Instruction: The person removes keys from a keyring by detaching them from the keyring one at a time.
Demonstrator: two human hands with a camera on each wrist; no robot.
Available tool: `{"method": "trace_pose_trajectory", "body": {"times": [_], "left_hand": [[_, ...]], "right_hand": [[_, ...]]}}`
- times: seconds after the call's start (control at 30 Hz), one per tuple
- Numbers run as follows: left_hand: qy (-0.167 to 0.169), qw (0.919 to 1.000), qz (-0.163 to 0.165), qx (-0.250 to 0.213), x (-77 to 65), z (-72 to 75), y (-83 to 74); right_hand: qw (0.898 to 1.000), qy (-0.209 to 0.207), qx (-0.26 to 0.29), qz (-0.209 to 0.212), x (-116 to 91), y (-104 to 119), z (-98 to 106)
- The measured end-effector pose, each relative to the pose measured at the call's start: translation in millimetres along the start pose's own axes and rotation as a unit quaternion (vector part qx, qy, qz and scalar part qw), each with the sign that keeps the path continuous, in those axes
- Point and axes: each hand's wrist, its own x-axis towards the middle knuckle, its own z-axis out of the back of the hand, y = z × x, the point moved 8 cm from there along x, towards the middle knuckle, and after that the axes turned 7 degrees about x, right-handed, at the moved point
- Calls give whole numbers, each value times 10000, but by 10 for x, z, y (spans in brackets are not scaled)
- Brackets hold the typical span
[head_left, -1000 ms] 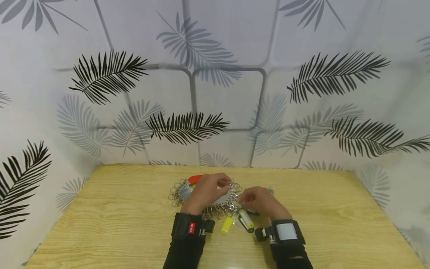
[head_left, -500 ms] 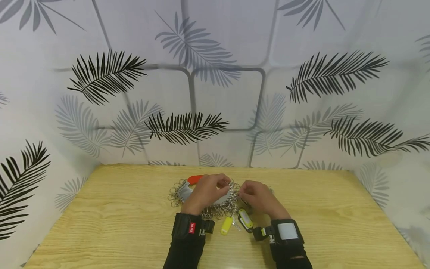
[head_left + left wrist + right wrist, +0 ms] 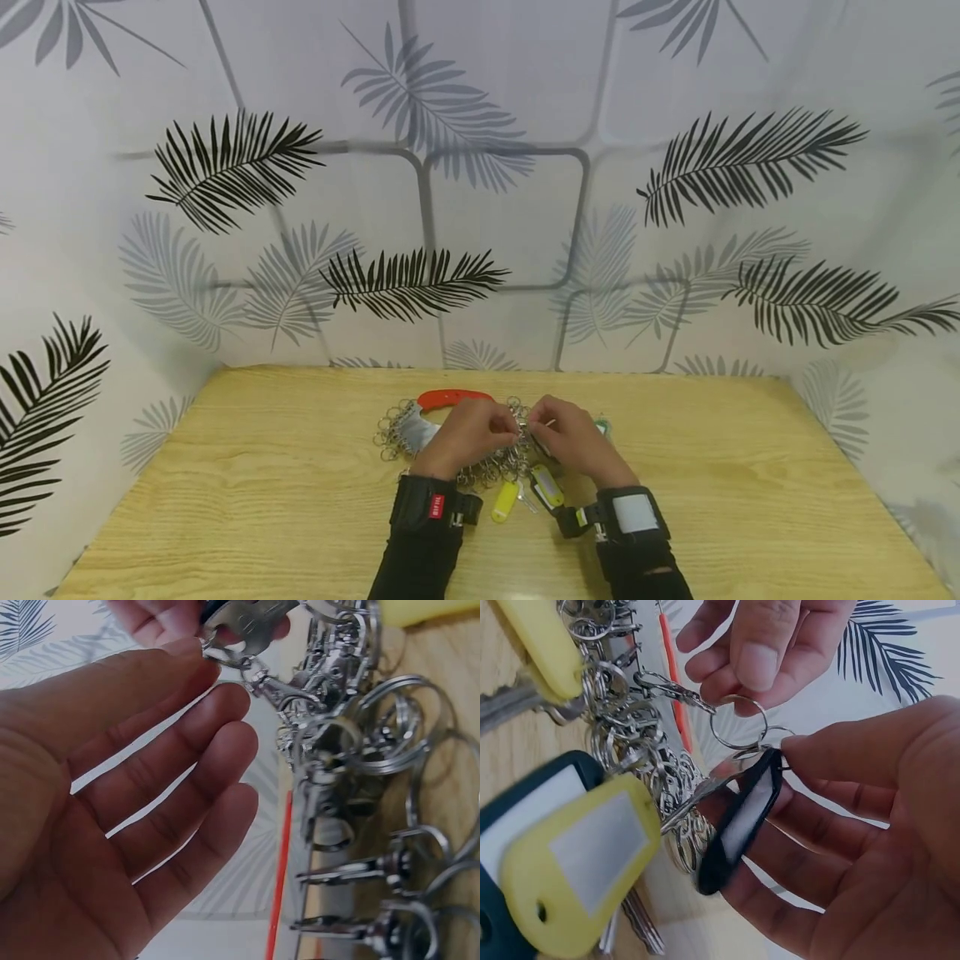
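Between my two hands is a split ring (image 3: pixel 739 724) on a swivel clasp of the key holder. My left hand (image 3: pixel 476 437) pinches this ring between thumb and forefinger, its other fingers loosely bent. My right hand (image 3: pixel 577 442) pinches the small ring of a dark key tag (image 3: pixel 742 825), which has a white label and a key (image 3: pixel 705 791) beside it. In the right wrist view the tag's ring meets the clasp ring. The key holder is a grey plate (image 3: pixel 416 429) with a red handle (image 3: pixel 453 396) and many clasps around its edge; my left hand hides part of it.
A yellow key tag (image 3: pixel 505 502) hangs at the holder's near side with a key (image 3: pixel 527 497) by it. Right of it lie another yellow tag (image 3: pixel 585 862) and a dark one (image 3: pixel 536 802). A green tag (image 3: pixel 602 427) lies behind my right hand on the wooden table (image 3: pixel 262 500).
My right hand has moved up and left with the dark key tag, close to my left hand. My left hand has shifted slightly down and right, baring more of the red handle.
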Motion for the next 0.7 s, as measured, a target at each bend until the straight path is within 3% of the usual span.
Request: {"method": "trace_pose_trajectory", "body": {"times": [0.33, 0.57, 0.7], "left_hand": [[-35, 9998, -31, 178, 24, -62, 18], [-90, 9995, 258, 130, 29, -84, 59], [-74, 9997, 176, 158, 29, -81, 49]], "right_hand": [[9993, 104, 207, -306, 3, -56, -70], [9988, 201, 427, -113, 7, -37, -91], [9988, 201, 438, -96, 8, -43, -89]]}}
